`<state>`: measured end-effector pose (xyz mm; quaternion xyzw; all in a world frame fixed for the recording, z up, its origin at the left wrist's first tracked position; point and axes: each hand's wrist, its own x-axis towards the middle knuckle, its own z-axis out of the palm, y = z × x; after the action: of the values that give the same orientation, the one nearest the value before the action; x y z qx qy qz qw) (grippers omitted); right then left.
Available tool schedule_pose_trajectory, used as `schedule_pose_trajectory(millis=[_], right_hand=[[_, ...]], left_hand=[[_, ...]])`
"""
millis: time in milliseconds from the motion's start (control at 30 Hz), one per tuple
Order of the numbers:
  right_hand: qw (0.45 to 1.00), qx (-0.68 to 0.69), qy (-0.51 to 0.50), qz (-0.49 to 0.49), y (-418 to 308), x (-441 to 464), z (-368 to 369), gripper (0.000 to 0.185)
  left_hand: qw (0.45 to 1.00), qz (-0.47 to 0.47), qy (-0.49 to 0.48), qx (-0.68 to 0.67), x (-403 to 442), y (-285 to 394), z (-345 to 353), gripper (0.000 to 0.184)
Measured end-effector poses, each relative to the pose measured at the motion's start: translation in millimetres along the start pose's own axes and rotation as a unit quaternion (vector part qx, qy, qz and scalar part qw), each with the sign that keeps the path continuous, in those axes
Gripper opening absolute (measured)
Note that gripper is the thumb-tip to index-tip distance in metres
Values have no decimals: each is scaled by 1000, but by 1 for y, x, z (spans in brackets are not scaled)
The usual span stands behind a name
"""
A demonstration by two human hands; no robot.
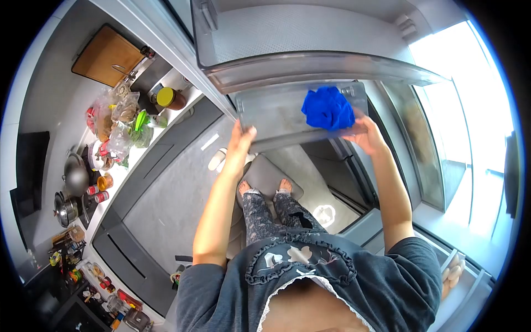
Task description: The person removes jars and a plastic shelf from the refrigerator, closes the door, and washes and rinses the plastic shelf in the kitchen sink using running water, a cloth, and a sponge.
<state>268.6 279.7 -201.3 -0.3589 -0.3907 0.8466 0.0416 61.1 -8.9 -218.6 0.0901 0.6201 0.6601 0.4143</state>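
Note:
Both hands hold a clear plastic fridge bin (271, 113) in front of me, just below a larger transparent drawer. My left hand (241, 138) is closed on its left end, thumb on the near side. At the opposite end my right hand (368, 137) grips the right corner from below, its fingers partly hidden by the bin. A crumpled bright blue cloth (328, 108) lies at the right side of the bin, close to my right hand.
Above the bin is a clear drawer (332, 62) in the open fridge. To the right stands a door with a shelf bin (415, 138). A counter on the left carries bagged food (113, 119), a yellow-lidded jar (171, 98) and pans (76, 174). My feet rest on a grey stool (266, 169).

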Motion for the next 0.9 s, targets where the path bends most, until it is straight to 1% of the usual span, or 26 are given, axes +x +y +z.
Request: schedule_pose_trajectory(millis=[67, 133, 167, 200, 267, 300, 333, 367, 400, 467, 533, 567, 600, 633, 667, 700, 733, 800, 867, 900], right_hand=[[1000, 3, 0, -9, 17, -33, 2, 47], [998, 26, 63, 16, 48, -60, -1, 43], [995, 31, 94, 28, 64, -72, -1, 40], [995, 33, 82, 44, 80, -81, -2, 45], [995, 40, 59, 76, 112, -95, -4, 56], [993, 41, 69, 82, 127, -100, 0, 57], [992, 41, 79, 86, 138, -104, 8, 58], [993, 38, 69, 90, 146, -107, 17, 60], [995, 59, 49, 71, 153, -110, 27, 61], [995, 77, 47, 36, 177, -108, 30, 59], [995, 78, 51, 35, 185, -114, 35, 58], [995, 81, 53, 34, 189, -119, 39, 57], [993, 91, 69, 35, 185, -130, 54, 57], [991, 100, 84, 35, 174, -144, 72, 56], [989, 109, 97, 35, 169, -156, 84, 56], [986, 133, 93, 27, 177, -162, 86, 58], [985, 141, 102, 6, 183, -171, 89, 59], [980, 155, 116, -38, 197, -191, 94, 61], [973, 169, 136, -75, 218, -212, 86, 66], [968, 185, 142, -98, 229, -219, 83, 66]], left_hand=[[998, -39, -28, 26, -34, -19, -5, 80], [997, -33, -60, 38, -68, -38, -11, 75], [996, -47, -65, 32, -84, -44, -16, 75], [995, -60, -71, 26, -98, -48, -22, 75], [992, -90, -73, 49, -118, -58, -39, 69], [990, -108, -75, 61, -128, -59, -50, 66], [983, -140, -78, 89, -135, -53, -61, 70], [975, -170, -81, 116, -140, -43, -73, 73], [966, -198, -86, 145, -141, -32, -86, 77], [981, -124, -36, 144, -124, -5, -122, 80], [989, -46, 5, 139, -93, 32, -153, 83], [990, -8, 23, 135, -79, 53, -155, 84], [988, 60, 57, 134, -65, 94, -142, 77], [981, 122, 69, 132, -32, 117, -148, 71], [978, 189, 55, 75, -15, 148, -140, 68], [972, 227, 49, 12, -10, 184, -114, 63], [968, 250, 31, 2, 0, 207, -102, 62], [964, 262, -1, -42, 17, 236, -75, 64], [962, 254, -65, -70, 48, 240, -68, 63], [966, 238, -52, -82, 47, 242, -57, 63]])
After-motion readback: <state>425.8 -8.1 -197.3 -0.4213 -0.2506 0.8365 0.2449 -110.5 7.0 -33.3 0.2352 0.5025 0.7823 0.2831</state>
